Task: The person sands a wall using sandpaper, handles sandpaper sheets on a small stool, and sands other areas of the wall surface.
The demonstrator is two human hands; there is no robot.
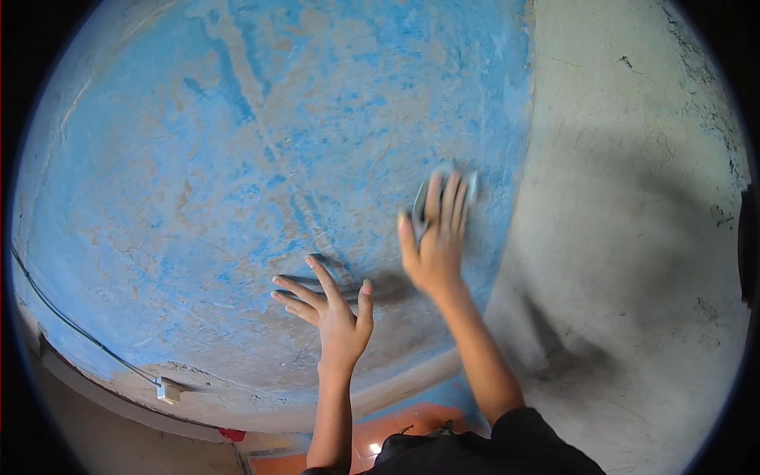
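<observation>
My right hand lies flat against a blue painted wall, somewhat blurred. Under its fingers is a thin, pale grey-green sheet that looks like sandpaper, pressed to the paint. Only the sheet's edges show; the palm and fingers cover the rest. Lower and to the left, my left hand is open with fingers spread and nothing in it. Its fingertips are at the wall, where I cannot tell touching from hovering. Around both hands the blue surface is patchy, with dull grey-brown scuffs and brighter blue spots.
A pale, cracked plaster wall meets the blue one on the right. At lower left, a dark cable runs to a small white box. Below are an orange surface and a small red item.
</observation>
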